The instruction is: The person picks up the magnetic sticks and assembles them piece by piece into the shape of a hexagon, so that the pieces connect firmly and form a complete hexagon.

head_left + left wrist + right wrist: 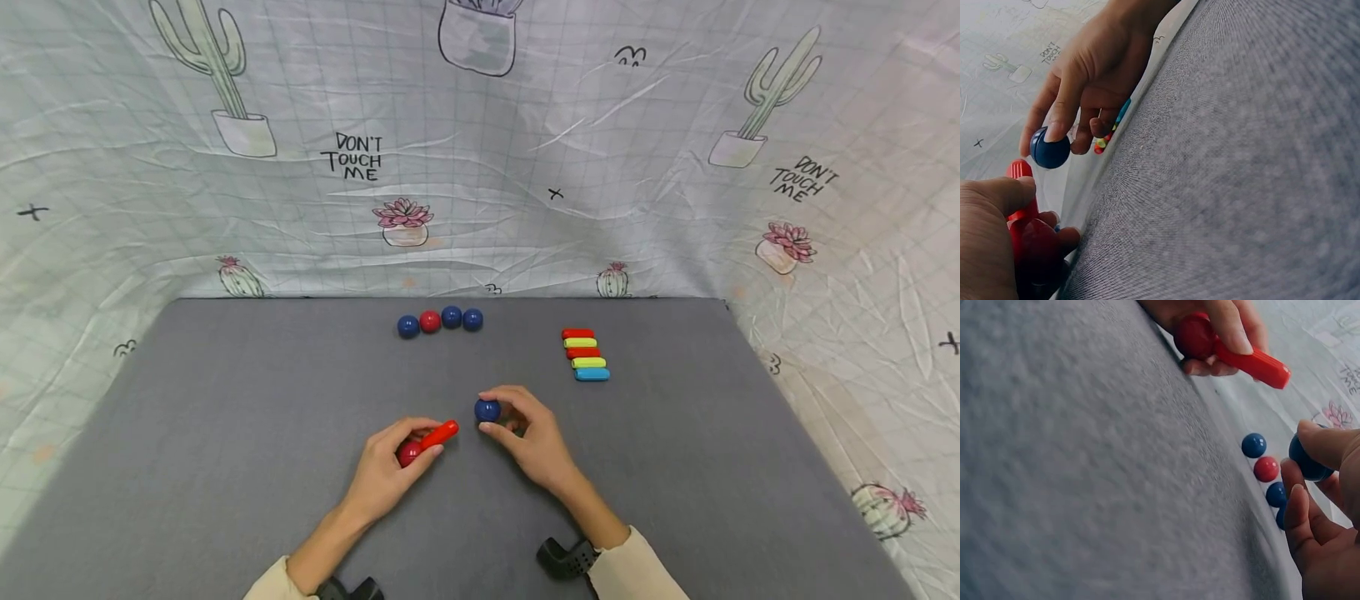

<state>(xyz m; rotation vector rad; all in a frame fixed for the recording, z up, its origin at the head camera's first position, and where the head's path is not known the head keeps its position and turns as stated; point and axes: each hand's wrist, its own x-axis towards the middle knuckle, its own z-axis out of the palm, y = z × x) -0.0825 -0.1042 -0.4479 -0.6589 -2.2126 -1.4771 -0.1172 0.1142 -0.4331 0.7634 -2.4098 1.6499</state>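
My left hand grips a red stick between thumb and fingers. A red ball sits against the stick's near end, partly covered by the palm and fingers in the head view. Across a small gap, my right hand pinches a blue ball between thumb and fingertips. In the left wrist view the blue ball is just above the free end of the red stick, apart from it. The right wrist view also shows the blue ball between thumb and fingers.
Toward the back of the grey table lies a row of balls: several blue ones and a red one. To their right is a column of short sticks in red, yellow and blue. A printed cloth hangs behind.
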